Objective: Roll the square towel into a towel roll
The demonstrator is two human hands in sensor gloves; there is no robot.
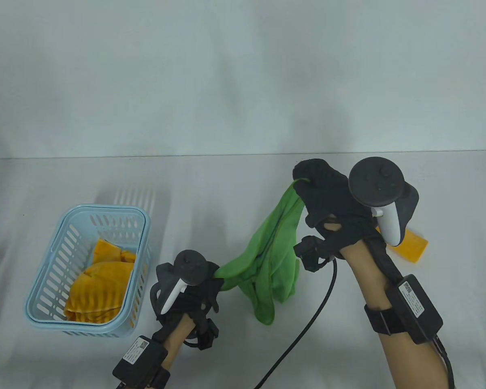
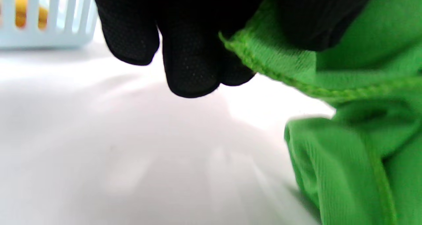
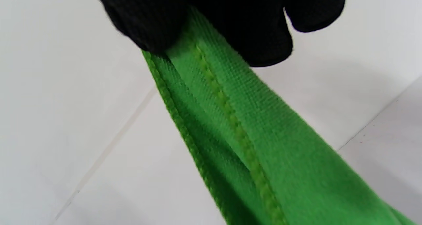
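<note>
The green towel (image 1: 273, 251) is held up above the desk (image 1: 235, 190), slung between the two hands and hanging in loose, bunched folds, its lowest fold drooping near the front of the desk. One stitched corner is pinched by the fingers (image 3: 158, 23) of the right hand (image 1: 328, 194), which is raised at the far end of the cloth; in the right wrist view the hemmed edge is seen running out taut from under the curled fingertips. The other end is gripped by the left hand (image 1: 190, 283), lower and nearer the front edge; in the left wrist view the hem is seen caught between its curled fingers (image 2: 191, 63). A light blue slatted basket (image 1: 65, 251) stands to the left, well apart from the towel, and crumpled orange cloth (image 1: 99, 287) lies inside it. An orange folded cloth (image 1: 411, 245) is seen flat on the desk, partly hidden behind the right wrist. A black cable (image 1: 308, 324) trails from the right wrist across the desk.
</note>
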